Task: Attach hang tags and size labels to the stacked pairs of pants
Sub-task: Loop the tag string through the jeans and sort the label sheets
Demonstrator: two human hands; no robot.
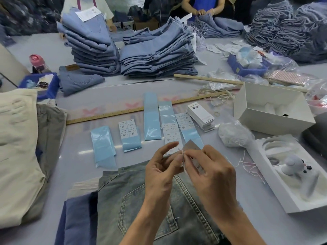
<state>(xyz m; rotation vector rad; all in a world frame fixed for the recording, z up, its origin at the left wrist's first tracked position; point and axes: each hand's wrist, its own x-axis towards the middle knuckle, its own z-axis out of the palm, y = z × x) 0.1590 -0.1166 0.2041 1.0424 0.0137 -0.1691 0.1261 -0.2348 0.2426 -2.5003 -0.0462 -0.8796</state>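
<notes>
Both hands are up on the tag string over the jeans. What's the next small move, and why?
Probably draw the string snug through the hang tag, then lower it to the jeans. The left hand and right hand both pinch the string at the tag, held above the denim and not yet attached to it.

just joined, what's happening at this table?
A person is tagging pants. Both hands, left hand and right hand, pinch a thin white string at a grey card hang tag, held above faded blue denim jeans lying pocket-up on the table. Strips of white size labels on pale blue backing lie just beyond.
</notes>
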